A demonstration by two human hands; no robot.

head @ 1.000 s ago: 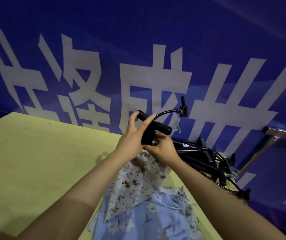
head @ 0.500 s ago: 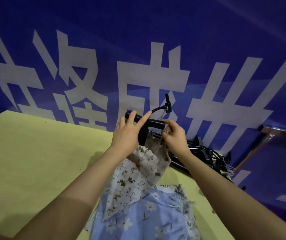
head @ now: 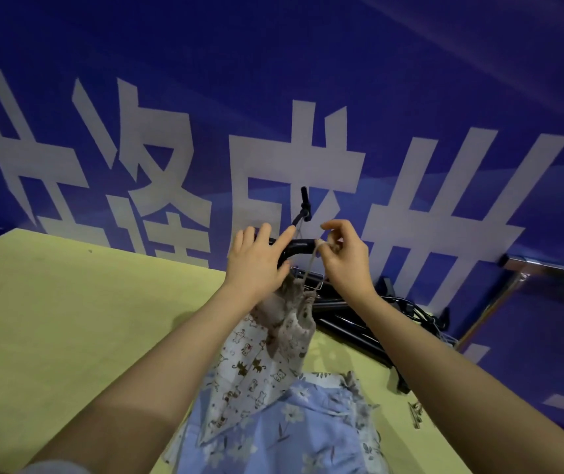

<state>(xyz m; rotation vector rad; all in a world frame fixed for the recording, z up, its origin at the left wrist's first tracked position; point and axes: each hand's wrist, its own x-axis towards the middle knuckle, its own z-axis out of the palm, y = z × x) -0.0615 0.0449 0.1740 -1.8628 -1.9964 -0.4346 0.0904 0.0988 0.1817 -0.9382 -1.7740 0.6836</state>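
**Above the Table: Strap at the Hanger End**

At 6 o'clock, nearest the viewer, a blue floral cloth [head: 273, 436] lies on the yellow table [head: 68, 319]. The cat-print garment [head: 256, 364] rises from it toward 12 o'clock, up to the black hanger [head: 296, 247]. The left hand [head: 256, 265] grips the hanger bar. The right hand [head: 345, 258], at its 3 o'clock, pinches the garment's strap [head: 311, 265]. The hands are near, not touching. A hanger pile [head: 352, 323] lies at 4 o'clock, before the blue banner [head: 273, 80].

You are reaching both bare forearms forward, your left hand [head: 256, 265] gripping the black hanger [head: 296, 247] from its left while your right hand [head: 345, 260] is pinching a thin strap [head: 310, 268] at that hanger's right end.
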